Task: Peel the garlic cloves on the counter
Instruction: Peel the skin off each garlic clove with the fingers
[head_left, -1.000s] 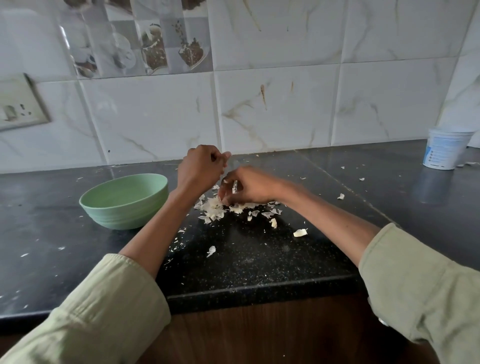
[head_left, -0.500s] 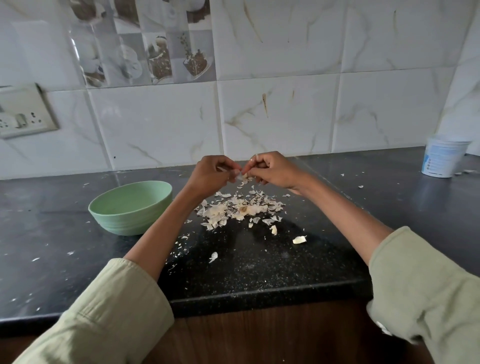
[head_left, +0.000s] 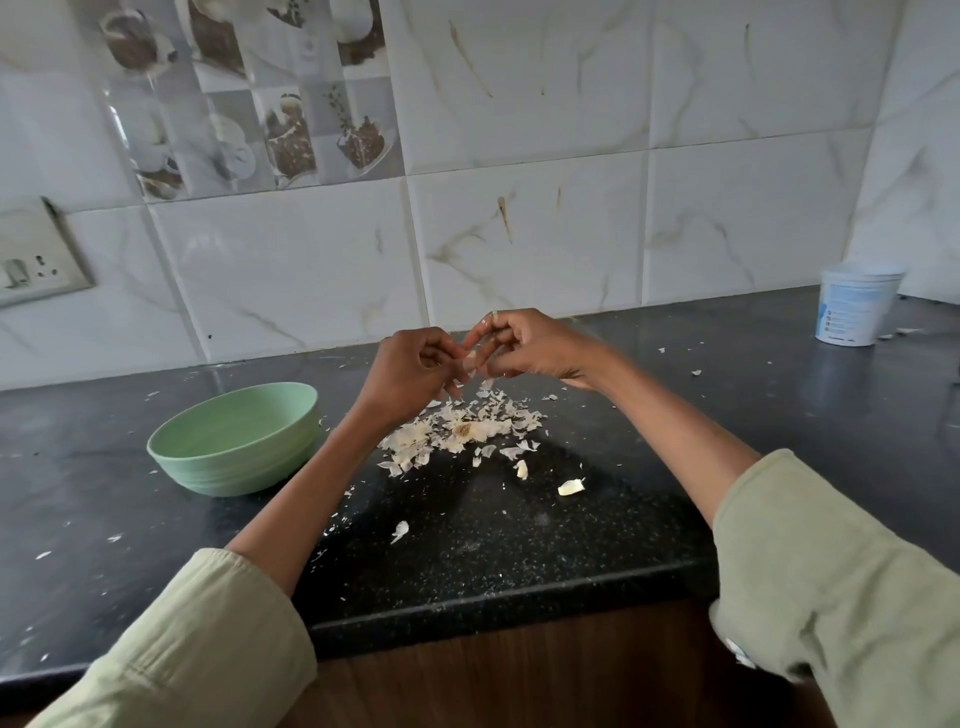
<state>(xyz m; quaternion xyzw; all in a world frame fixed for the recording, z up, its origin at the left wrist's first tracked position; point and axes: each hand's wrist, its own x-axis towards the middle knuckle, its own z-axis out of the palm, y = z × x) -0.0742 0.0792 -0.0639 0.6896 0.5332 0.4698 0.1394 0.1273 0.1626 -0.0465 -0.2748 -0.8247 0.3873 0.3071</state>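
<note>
Two hands work a single garlic clove (head_left: 471, 362) in the head view, raised above the black counter (head_left: 519, 545) over a heap of peeled skins (head_left: 460, 431). Left hand (head_left: 410, 371): fingers curled, tips pinching the clove's near side. Right hand (head_left: 530, 345): fingers bent, pinching the same clove from the other side; whether it grips skin or flesh cannot be told at this size. Green bowl (head_left: 234, 439) stands to the left, apart from the heap; its contents are not visible. Two pale pieces (head_left: 571, 487) lie loose toward the counter's front, possibly cloves.

Risks, as judged: the clove is small and likely slick, so a hard tug on the skin could flick it from the pinch onto the counter or over the edge. Skins may hide unpeeled cloves in the heap. A white tub (head_left: 854, 306) at far right is clear of the work.
</note>
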